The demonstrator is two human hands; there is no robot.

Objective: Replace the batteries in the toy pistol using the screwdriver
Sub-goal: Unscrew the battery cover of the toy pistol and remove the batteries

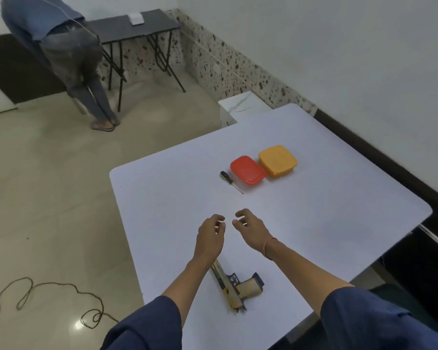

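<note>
Nearest us, the tan pistol [234, 286] lies flat on the white table [339, 210], behind both hands, its barrel end hidden under our left forearm; we can read no writing on it. Our left hand [210, 238] and right hand [250, 228] hover side by side over the table, close but apart, fingers loosely curled and holding nothing. A red thread [269, 245] circles the right wrist. Beyond the hands lies the screwdriver [229, 179], and just to its right a red box [248, 170] touches an orange box [277, 160], both lidded. Far off to the left, a person [68, 46] bends beside a black table [137, 27].
</note>
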